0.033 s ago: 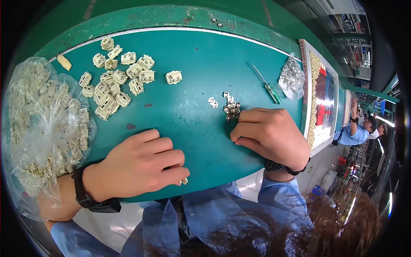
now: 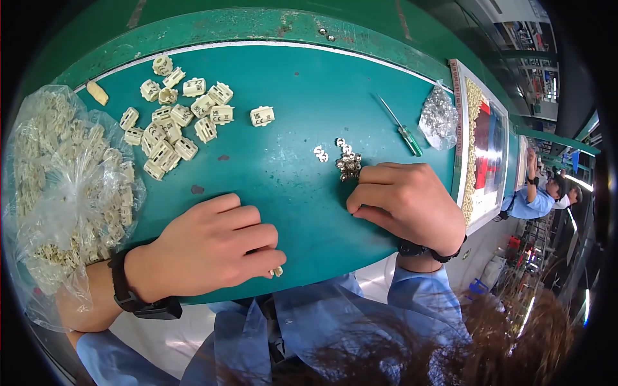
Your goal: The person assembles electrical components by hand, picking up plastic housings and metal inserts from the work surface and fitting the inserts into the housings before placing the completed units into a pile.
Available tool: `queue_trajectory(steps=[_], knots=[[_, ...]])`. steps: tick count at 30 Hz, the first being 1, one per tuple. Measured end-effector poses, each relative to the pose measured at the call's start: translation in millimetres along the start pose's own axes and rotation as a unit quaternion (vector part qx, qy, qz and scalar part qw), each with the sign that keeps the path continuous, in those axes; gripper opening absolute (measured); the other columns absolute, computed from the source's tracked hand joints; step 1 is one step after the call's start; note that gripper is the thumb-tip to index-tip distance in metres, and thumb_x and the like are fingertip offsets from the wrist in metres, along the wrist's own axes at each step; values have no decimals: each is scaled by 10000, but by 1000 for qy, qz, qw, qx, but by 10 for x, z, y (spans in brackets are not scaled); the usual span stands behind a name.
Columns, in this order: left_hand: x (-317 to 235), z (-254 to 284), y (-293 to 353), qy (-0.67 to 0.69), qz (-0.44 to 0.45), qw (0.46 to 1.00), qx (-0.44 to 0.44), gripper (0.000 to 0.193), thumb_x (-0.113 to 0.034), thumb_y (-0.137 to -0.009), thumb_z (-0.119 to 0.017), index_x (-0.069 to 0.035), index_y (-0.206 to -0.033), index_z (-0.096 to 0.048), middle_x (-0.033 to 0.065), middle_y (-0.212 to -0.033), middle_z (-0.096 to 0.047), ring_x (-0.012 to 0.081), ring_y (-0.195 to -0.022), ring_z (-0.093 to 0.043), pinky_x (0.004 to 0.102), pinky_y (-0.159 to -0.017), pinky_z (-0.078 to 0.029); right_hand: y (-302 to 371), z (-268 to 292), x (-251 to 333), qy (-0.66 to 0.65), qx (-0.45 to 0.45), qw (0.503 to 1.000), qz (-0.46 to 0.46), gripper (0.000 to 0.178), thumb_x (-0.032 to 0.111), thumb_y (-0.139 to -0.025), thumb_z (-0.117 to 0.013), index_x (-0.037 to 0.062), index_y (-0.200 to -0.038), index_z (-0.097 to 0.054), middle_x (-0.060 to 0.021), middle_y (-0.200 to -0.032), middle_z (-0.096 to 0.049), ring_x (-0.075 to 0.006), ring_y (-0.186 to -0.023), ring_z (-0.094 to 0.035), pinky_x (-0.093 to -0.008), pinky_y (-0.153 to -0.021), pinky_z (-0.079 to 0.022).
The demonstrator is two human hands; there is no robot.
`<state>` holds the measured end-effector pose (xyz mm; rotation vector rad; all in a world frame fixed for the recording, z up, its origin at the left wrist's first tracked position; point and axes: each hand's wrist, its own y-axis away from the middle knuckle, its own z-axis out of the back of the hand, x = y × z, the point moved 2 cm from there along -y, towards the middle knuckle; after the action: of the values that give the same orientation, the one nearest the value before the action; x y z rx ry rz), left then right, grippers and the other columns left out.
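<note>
My left hand (image 2: 222, 241) is closed near the table's front edge. From under its fingertips peeks the end of a small cream plastic part (image 2: 276, 271), the rest hidden by the fingers. Beside a little heap of small metal pieces (image 2: 349, 166), my right hand (image 2: 409, 199) has thumb and forefinger pinched together; anything between them is hidden. A few flat silver pieces (image 2: 320, 154) lie left of that heap. Cream plastic housings (image 2: 168, 132) lie loosely grouped at the far left, with one single housing (image 2: 262, 116) apart to their right.
A large clear bag of cream parts (image 2: 77, 186) rests at the left, against my left forearm. At the right are a green-handled screwdriver (image 2: 408, 139), a small bag of metal pieces (image 2: 440, 117) and a framed board (image 2: 458, 128). A co-worker in blue (image 2: 533, 201) is farther right.
</note>
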<state>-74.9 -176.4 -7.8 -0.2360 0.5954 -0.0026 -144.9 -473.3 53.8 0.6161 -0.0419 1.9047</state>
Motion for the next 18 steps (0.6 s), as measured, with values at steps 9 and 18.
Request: queue_trajectory(steps=[9, 18], knots=[[29, 45, -6, 25, -3, 1000, -11, 355, -418, -898, -904, -233, -1196, -850, -82, -989, -697, 175, -855, -597, 346, -777, -457, -82, 55, -70, -94, 22, 995, 16, 145, 40, -892, -842, 106, -981, -749, -48, -935, -674, -281, -845, -720, -413, -706, -557], [65, 14, -15, 42, -3, 999, -10, 387, -478, -938, -887, -220, -1224, -846, -62, -1005, -712, 191, -871, -614, 358, -798, -472, -101, -26, -143, -117, 6, 993, 24, 147, 26, -914, -837, 77, -1022, -752, -61, -982, -707, -274, -833, -729, -399, -716, -562]])
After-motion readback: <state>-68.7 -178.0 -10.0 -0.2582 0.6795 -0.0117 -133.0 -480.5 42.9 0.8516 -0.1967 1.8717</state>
